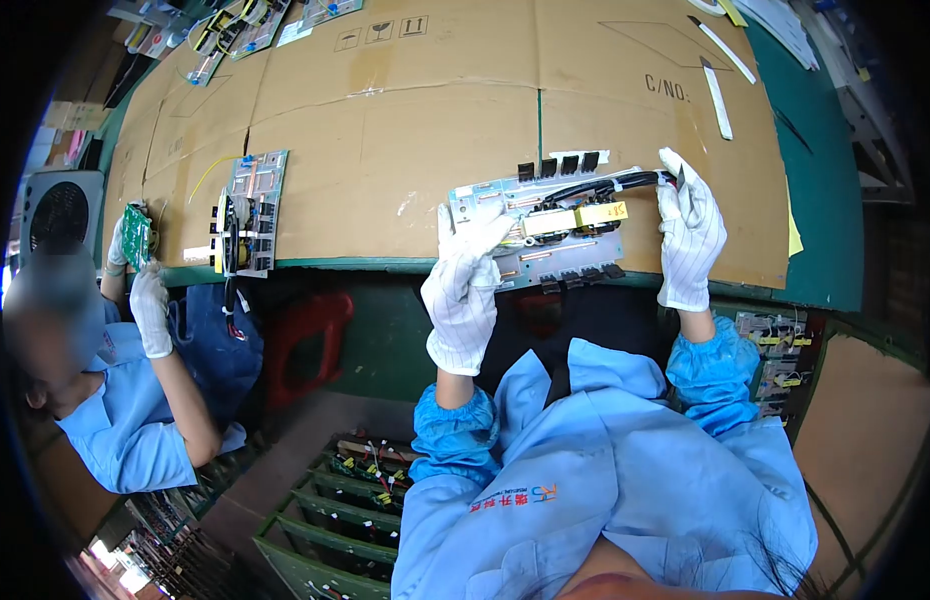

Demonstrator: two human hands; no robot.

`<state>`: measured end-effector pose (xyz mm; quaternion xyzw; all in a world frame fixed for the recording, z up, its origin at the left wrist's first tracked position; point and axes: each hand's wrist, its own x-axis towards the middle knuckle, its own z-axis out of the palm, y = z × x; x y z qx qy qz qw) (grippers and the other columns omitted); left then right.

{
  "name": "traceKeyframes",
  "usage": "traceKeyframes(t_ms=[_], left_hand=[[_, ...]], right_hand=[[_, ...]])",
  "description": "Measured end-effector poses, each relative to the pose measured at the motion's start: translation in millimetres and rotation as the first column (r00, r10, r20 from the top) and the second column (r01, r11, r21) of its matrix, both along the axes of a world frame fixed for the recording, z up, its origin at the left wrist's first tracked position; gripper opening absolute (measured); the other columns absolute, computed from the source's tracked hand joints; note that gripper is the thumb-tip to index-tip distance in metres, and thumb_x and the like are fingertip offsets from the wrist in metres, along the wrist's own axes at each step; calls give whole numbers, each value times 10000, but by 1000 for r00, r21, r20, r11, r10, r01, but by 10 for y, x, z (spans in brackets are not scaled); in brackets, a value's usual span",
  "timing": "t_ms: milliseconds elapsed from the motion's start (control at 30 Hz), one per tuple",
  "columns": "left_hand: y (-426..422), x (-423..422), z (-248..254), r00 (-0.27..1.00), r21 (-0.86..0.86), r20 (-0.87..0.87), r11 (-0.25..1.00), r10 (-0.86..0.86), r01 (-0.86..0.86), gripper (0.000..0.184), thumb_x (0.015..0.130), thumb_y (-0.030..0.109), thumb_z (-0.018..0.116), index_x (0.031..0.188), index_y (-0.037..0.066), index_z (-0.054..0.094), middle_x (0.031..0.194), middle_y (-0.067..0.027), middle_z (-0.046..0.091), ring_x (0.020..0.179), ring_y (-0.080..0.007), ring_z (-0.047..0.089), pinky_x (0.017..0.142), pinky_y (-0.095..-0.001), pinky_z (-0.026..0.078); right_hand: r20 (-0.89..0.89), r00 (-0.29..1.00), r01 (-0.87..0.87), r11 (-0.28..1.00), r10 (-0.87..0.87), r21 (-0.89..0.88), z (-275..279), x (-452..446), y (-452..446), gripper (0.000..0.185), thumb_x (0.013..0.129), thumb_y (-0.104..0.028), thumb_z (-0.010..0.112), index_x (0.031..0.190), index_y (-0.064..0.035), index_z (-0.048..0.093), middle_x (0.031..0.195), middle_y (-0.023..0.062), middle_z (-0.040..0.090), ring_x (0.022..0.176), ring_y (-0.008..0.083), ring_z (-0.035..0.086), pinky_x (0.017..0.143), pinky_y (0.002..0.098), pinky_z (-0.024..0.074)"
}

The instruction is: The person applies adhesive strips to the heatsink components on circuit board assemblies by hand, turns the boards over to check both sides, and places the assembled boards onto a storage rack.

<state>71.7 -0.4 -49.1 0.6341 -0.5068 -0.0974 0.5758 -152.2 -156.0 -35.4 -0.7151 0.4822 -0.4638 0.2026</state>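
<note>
gloved left hand (467,290) curled, right hand (691,232) pinching

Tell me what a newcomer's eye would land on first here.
Likely the circuit board with its bright yellow block, at the near edge of the cardboard: the gloved left hand grips its left end, the gloved right hand holds its black cables. Next, perhaps, the co-worker at far left, holding a green board.

Passage: over brown corrugated-cardboard sheet (370,150), btwn silver circuit-board assy. w/ black fins (597,250) & upright-wired grey board assy. (257,200) to its L. Obstructions: white-gloved L. hand (465,285) blocks near-L. end of silver assy.; white-gloved R. hand (689,235) plus thick black cable bundle (585,190) block R. end. Far R.: two white strips w/ dark tips (717,100). Far L.: grey-and-black board group (255,35). L. edge: co-worker's gloved hands (150,310) w/ green circuit board (136,236).
</note>
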Motion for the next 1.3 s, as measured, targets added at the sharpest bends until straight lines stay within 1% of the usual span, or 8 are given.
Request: traceKeyframes(t_ms=[300, 533, 600, 700, 833, 933, 1133, 1300], left_hand=[[-29, -22, 156, 999, -69, 4, 996, -49, 49, 235, 954, 76, 585, 1142, -43, 662, 1079, -171, 712, 1067, -273, 676, 929, -312, 488], [-113, -141, 281, 976, -113, 216, 993, -12, 37, 183, 979, 137, 574, 1038, 16, 697, 1039, -164, 724, 1238, -407, 579, 1191, -616, 82], [-102, -181, 227, 973, -113, 229, 993, 4, 22, 230, 1001, 207, 549, 1019, 21, 683, 1118, -190, 699, 1295, -419, 525, 1190, -594, 144], [-161, -209, 163, 991, -308, -51, 942, 126, -136, 263, 1028, 211, 473, 1132, 13, 613, 1402, -211, 532, 1430, -397, 352, 1172, -541, 249], [-192, -270, 130, 798, -339, -603, 912, -21, -231, 259, 1022, 193, 475, 1139, 1, 603, 1397, -195, 536, 1437, -413, 331, 1178, -512, 250], [-126, -239, 132, 923, -258, -383, 956, 35, -143, 272, 1017, 163, 461, 1177, -9, 599, 1391, -207, 537, 1423, -430, 349, 1148, -488, 312], [83, -52, 131, 961, -76, 193, 979, 199, -188, 248, 987, 123, 525, 1186, -1, 605, 1317, -224, 581, 1342, -455, 452, 1093, -504, 385], [320, 68, -8, 917, 29, 397, 999, -26, 15, 398, 969, 206, 585, 1314, 8, 553, 1338, -216, 575, 1307, -460, 488, 1099, -559, 372]], right_hand=[[24, 1000, -3, 1000, 3, 17, 18, -4, 17, 303, 881, -53, 670, 1179, 1, 664, 990, 118, 701, 849, 211, 673, 763, 326, 526], [199, 979, -41, 999, 38, 10, 131, 22, 112, 256, 943, -28, 589, 1187, 33, 637, 1087, 107, 698, 923, 160, 653, 835, 288, 519], [277, 960, -53, 997, 37, 51, 164, 32, 167, 250, 962, -15, 547, 1195, 31, 627, 1157, 92, 681, 976, 139, 637, 887, 263, 503], [378, 926, -2, 1000, -3, 13, 135, -28, 183, 247, 966, -12, 537, 1192, 18, 632, 1153, 85, 675, 858, 92, 612, 774, 223, 500], [371, 928, -28, 993, -15, 111, 207, -49, 169, 256, 971, -18, 535, 1208, 2, 630, 1065, 57, 667, 689, 33, 492, 597, 196, 414], [394, 919, -64, 978, -19, 196, 211, -1, 106, 242, 969, -26, 550, 1197, 5, 626, 974, 44, 656, 650, 39, 500, 552, 207, 411], [-98, 994, -52, 990, 39, -133, 227, -122, 13, 265, 975, -57, 569, 1224, -6, 644, 1061, 80, 697, 657, 67, 567, 574, 232, 470], [-216, 963, -195, 971, 163, -140, 433, -346, 10, 231, 931, -42, 606, 1151, -12, 673, 1068, 107, 716, 732, 190, 649, 652, 296, 522]])
